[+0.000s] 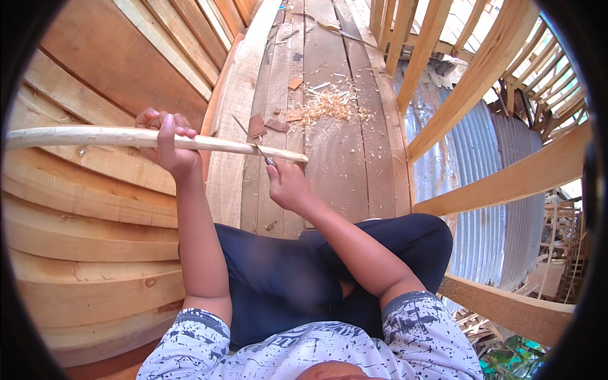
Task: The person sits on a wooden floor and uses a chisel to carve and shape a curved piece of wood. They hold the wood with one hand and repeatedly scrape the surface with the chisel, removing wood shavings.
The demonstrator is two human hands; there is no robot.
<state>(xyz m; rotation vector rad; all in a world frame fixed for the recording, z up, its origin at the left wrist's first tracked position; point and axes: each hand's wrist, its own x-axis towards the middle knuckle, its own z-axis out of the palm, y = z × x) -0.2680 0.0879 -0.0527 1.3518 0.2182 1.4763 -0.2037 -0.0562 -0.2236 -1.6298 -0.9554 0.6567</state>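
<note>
A long, pale, peeled wooden pole (228, 145) lies crosswise in front of me, running past the left edge of the picture, with its tapered end to the right. My left hand (168, 140) grips the pole from below, thumb in front and fingers curled over it. In my right hand (290, 183) is a knife (259, 150), its handle mostly hidden by the fist. The thin blade slants up to the left and crosses the pole not far from its right end.
Wood shavings (332, 104) and small brown wood scraps (277, 125) lie on the plank floor (345, 180) ahead. Stacked boards (95, 244) form a wall at left. On the right, a wooden railing (506, 183) stands before corrugated metal sheets (468, 152). My crossed legs (272, 266) are below the pole.
</note>
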